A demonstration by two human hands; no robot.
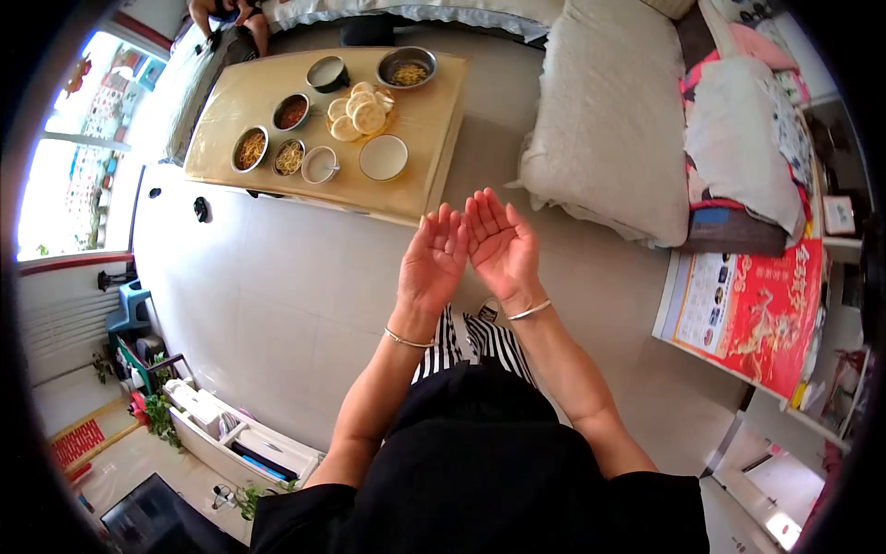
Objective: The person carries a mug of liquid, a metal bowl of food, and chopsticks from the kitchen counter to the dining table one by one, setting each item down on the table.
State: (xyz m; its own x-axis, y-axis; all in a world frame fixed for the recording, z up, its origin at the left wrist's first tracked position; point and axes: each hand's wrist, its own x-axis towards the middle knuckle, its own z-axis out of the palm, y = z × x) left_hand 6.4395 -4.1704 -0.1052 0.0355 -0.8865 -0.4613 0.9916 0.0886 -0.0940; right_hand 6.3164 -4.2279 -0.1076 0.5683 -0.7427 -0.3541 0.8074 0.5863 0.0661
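Note:
Both hands are raised in front of the body, side by side, palms up and slightly cupped. My left hand [432, 263] is bare of any object, its fingers extended, with a bracelet at the wrist. Beside it, my right hand [503, 242] also holds nothing; its fingers are stretched out and its thumb stands apart. The two hands are close together at the fingertips. Beyond them stands a low table [420, 189] bearing a plate of round flatbreads [367, 116], a white bowl [384, 158], a small bowl with a spoon [319, 165] and several bowls of food.
A covered sofa [604, 120] is at the right, near a red poster [771, 314] on a surface. Part of a seated person [249, 20] shows at the upper left. A blue stool [132, 305] and a white organizer [231, 443] stand at the left.

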